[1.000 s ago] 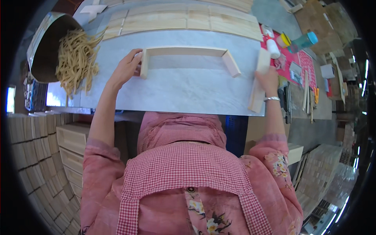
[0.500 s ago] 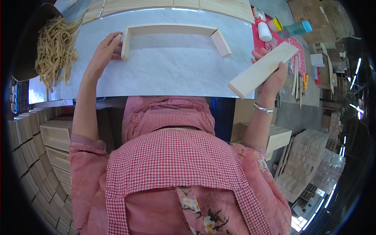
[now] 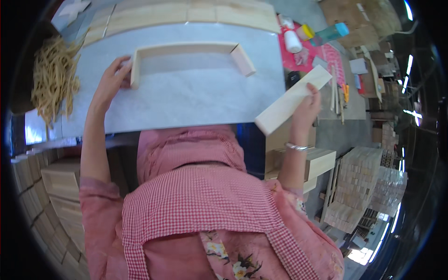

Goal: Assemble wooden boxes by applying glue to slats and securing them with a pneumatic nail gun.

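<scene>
On the pale marbled tabletop point(image 3: 186, 102) stands a three-sided wooden frame point(image 3: 186, 48), its open side toward me. It has a long back strip and a short board at each end; a thin dark line shows at its right corner. My left hand point(image 3: 112, 80) is beside the frame's left end, fingers apart and against or very near its outer face. My right hand point(image 3: 308, 109) grips a flat, pale wooden board point(image 3: 284, 102) at the table's right front corner. This board is tilted, with its lower end over the front edge. Part of my right hand is hidden behind it.
A heap of tan strips point(image 3: 55, 77) lies at the left. Wooden boards point(image 3: 200, 11) line the far side. A white bottle point(image 3: 292, 42), yellow-lidded jar point(image 3: 305, 31) and teal bottle point(image 3: 330, 33) are at the far right. Wooden boxes point(image 3: 60, 182) stand stacked below left.
The whole view has shifted, so the table appears lower and further left. My right hand has brought the board slightly nearer to me. My left hand stays beside the frame's left end.
</scene>
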### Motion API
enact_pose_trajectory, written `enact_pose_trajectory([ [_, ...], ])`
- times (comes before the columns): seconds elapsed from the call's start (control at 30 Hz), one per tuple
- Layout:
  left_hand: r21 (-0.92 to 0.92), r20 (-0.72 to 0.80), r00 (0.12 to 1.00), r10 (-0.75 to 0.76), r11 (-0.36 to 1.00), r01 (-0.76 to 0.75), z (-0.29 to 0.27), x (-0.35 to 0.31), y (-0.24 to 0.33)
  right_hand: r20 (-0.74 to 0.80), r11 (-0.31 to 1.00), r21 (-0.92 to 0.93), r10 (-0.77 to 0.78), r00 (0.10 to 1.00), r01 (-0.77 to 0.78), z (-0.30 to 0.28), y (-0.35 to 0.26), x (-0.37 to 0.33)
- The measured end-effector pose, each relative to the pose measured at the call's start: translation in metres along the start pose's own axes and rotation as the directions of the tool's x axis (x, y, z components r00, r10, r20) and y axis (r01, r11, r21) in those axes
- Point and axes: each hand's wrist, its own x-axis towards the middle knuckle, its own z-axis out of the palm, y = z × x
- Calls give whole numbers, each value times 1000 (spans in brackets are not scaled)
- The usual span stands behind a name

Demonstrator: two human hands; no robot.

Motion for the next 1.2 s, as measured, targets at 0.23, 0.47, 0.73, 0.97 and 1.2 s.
enact_pose_trajectory([
  [0.23, -24, -45, 999, 24, 999, -25, 3, -12, 6, 76, 943, 142, -313, 947, 300, -12, -35, -34],
  [0.47, -42, -49, 998, -37, 998, 35, 6, -18, 13, 144, 907, 216, -397, 907, 362, -13, -35, -36],
  [0.73, -25, -18, 1000, -17, 1000, 16, 2, -11, 5, 184, 949, 145, -304, 935, 280, -14, -36, -26],
  [0.97, -3, -71, 997, -20, 1000, 20, -2, -14, 2, 246, 989, 118, -117, 962, 91, -22, 9, -13],
  [1.2, -54, -48, 998, -28, 998, 25, -3, -18, 1, 254, 997, -60, 70, 965, -57, -7, 10, -27],
])
